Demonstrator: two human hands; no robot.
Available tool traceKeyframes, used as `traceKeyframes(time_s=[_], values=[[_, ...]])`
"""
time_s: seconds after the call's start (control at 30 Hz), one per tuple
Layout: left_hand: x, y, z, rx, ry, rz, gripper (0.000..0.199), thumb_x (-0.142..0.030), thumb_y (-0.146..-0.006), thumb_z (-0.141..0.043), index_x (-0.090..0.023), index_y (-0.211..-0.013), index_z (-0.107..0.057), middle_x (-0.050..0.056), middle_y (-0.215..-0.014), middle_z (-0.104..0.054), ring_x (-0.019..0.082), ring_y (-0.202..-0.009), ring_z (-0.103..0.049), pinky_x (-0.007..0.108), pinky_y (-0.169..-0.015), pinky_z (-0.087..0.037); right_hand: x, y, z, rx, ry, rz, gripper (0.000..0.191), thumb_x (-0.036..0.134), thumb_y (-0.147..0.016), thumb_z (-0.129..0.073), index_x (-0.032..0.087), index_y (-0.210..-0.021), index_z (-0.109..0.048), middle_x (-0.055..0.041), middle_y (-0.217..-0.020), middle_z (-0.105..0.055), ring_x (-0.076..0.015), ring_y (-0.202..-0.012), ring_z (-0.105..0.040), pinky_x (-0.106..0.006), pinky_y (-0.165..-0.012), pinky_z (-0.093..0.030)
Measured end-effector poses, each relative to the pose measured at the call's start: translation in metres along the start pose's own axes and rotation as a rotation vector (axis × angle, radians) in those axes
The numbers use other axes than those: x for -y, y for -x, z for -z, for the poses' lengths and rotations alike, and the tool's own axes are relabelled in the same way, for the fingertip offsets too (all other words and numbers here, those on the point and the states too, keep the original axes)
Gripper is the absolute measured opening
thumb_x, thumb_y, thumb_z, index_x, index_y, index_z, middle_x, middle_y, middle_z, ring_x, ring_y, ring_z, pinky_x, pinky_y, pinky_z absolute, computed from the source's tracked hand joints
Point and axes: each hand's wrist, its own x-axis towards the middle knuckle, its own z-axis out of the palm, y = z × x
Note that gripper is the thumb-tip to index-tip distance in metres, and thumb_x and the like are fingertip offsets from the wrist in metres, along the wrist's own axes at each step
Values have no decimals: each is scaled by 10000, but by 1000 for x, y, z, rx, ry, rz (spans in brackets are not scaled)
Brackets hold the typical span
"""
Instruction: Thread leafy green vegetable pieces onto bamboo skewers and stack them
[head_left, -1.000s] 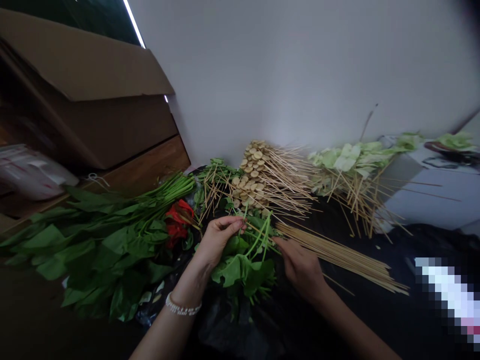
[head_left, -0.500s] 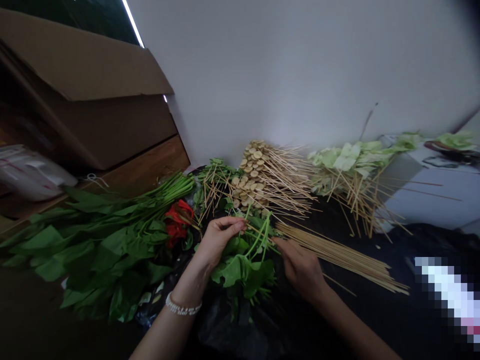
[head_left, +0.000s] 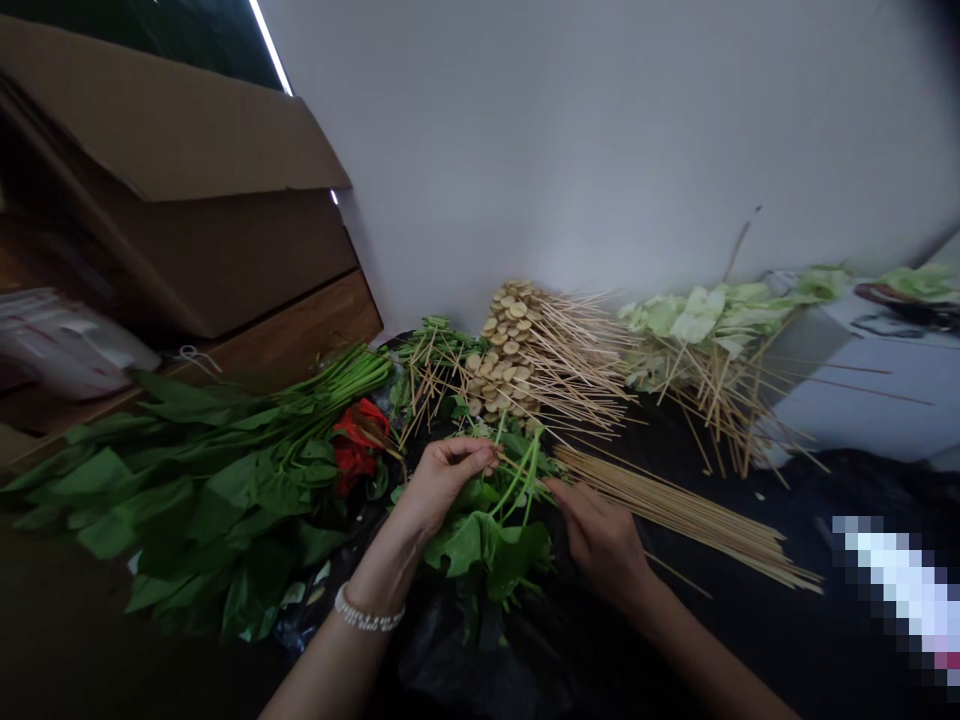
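My left hand (head_left: 446, 480), with a white beaded bracelet at the wrist, pinches a green stem near the middle. Opposite it, my right hand (head_left: 600, 535) is closed around the end of a thin wooden skewer that points toward the left fingertips. Leafy greens (head_left: 487, 545) with curved stems hang between and below both hands. Just behind my right hand lies a bundle of bare skewers (head_left: 697, 520). Skewered round pale slices (head_left: 510, 350) are stacked beyond the hands, beside skewered green stems (head_left: 435, 345).
A large pile of leafy greens (head_left: 217, 480) and a red wrapping (head_left: 360, 440) lie at the left. An open cardboard box (head_left: 210, 240) stands behind them. Skewered pale green leaves (head_left: 712, 315) sit at the right. Black plastic (head_left: 720, 640) covers the surface.
The view has shifted very slightly, so things appear a little further right. Both hands keep their grips in nearly the same place.
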Motion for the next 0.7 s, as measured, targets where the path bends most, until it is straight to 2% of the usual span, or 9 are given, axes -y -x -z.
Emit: traceKeyframes(time_s=[0.17, 0.3, 0.43, 0.7], values=[[5, -1, -2, -8, 43, 10, 301, -347, -591, -848, -141, -789, -754, 39, -688, -708, 118, -611, -607, 242, -651, -495, 1, -1, 0, -2, 4, -20, 334, 83, -932, -398, 162, -1202, -579, -55, -827, -685, -149, -720, -675, -240, -635, -540], [6, -3, -1, -15, 42, 17, 279, -336, -587, -851, -147, -763, -744, 29, -676, -703, 106, -594, -602, 227, -628, -488, 2, -1, 0, 14, 8, -39, 370, 67, -919, -376, 174, -1205, -584, -66, -856, -691, -155, -755, -680, -250, -674, -551], [4, -3, -1, 26, -13, 25, 244, -334, -599, -842, -149, -725, -745, 28, -666, -698, 103, -581, -593, 223, -610, -481, 3, -1, 0, 13, -7, -47, 374, 66, -917, -383, 188, -1214, -576, -68, -895, -698, -159, -795, -682, -262, -732, -557], [5, -3, -2, 83, -76, 32, 233, -339, -620, -827, -135, -693, -744, 30, -644, -687, 88, -575, -574, 208, -615, -452, 3, -1, -1, 17, 7, -24, 320, 81, -934, -399, 158, -1179, -590, -63, -841, -681, -150, -745, -675, -234, -677, -538]])
